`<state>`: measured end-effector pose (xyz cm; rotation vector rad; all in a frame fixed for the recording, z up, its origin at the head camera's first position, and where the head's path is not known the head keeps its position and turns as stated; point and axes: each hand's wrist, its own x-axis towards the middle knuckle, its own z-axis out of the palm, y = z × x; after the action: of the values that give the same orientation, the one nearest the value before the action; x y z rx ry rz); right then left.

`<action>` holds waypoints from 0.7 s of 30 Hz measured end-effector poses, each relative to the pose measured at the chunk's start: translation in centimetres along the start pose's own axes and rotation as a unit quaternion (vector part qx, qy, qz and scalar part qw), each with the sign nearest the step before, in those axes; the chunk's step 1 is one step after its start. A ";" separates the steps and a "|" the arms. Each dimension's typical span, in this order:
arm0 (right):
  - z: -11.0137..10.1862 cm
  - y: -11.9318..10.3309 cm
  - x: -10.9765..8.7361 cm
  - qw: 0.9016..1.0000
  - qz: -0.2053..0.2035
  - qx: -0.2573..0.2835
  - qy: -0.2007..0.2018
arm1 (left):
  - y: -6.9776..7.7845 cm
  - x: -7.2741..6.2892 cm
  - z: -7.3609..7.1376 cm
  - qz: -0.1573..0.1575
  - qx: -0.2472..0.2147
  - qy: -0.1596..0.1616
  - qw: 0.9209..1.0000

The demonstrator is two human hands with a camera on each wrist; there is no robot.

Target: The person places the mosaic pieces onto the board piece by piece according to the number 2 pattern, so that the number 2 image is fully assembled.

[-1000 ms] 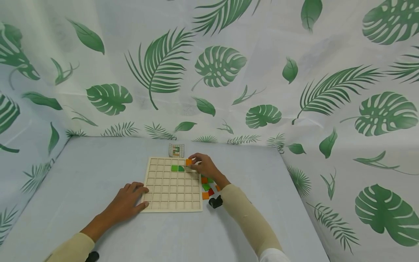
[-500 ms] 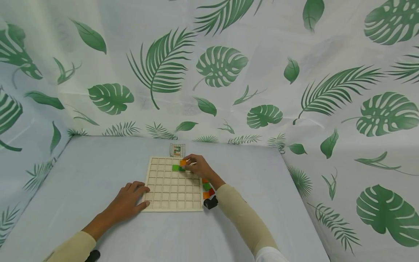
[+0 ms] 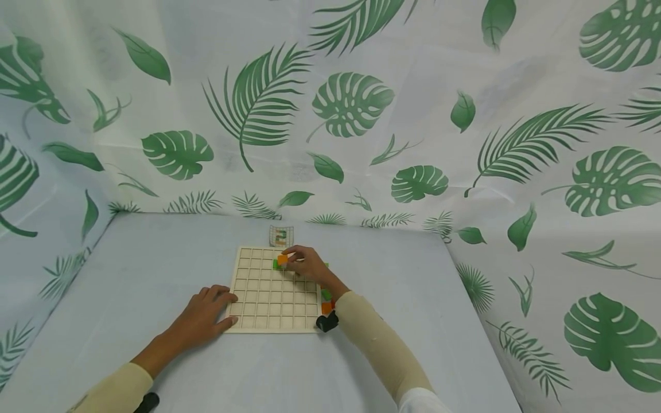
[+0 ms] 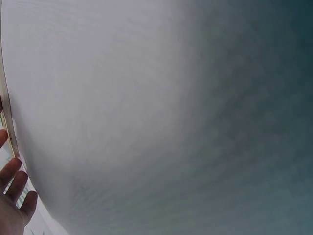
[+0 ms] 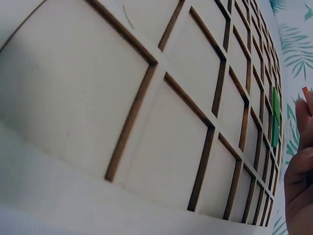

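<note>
A pale wooden grid board (image 3: 265, 298) lies flat on the table. My right hand (image 3: 310, 267) pinches an orange square tile (image 3: 282, 260) over the board's upper rows. Just beneath it shows a green tile (image 3: 276, 265), partly covered by the orange one. In the right wrist view, green tiles (image 5: 275, 117) sit in the grid, and the orange tile's edge (image 5: 305, 91) shows at the fingertips. My left hand (image 3: 206, 315) rests at the board's left edge, fingers spread and fairly straight; in the left wrist view its fingers (image 4: 17, 183) reach the board's side.
A small pattern card (image 3: 281, 236) lies behind the board. Loose tiles, among them an orange one (image 3: 327, 308) and a green one (image 3: 326, 295), lie along the board's right side, partly hidden by the right forearm. A leaf-print sheet (image 3: 330, 143) hangs behind the table.
My right hand has carried the orange tile leftward, from the right of the green tiles to over them. The left hand has kept its place at the board's edge.
</note>
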<state>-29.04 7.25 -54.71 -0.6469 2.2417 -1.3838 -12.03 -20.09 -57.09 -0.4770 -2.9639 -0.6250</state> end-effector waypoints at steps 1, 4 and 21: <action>0.1 0.0 0.0 1.000 0.000 0.001 -0.001 | 0.0 0.0 0.0 0.000 0.000 0.000 1.000; 0.5 -0.1 0.1 1.000 -0.001 -0.007 -0.001 | -0.1 0.0 0.0 0.000 0.000 0.002 1.000; 2.2 -0.1 1.3 0.999 0.037 -0.031 0.011 | 0.1 0.0 0.0 -0.007 -0.002 -0.002 1.000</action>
<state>-28.83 4.85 -55.68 -0.5644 2.3107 -1.2963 -11.99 -20.00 -57.02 -0.4601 -2.9723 -0.6335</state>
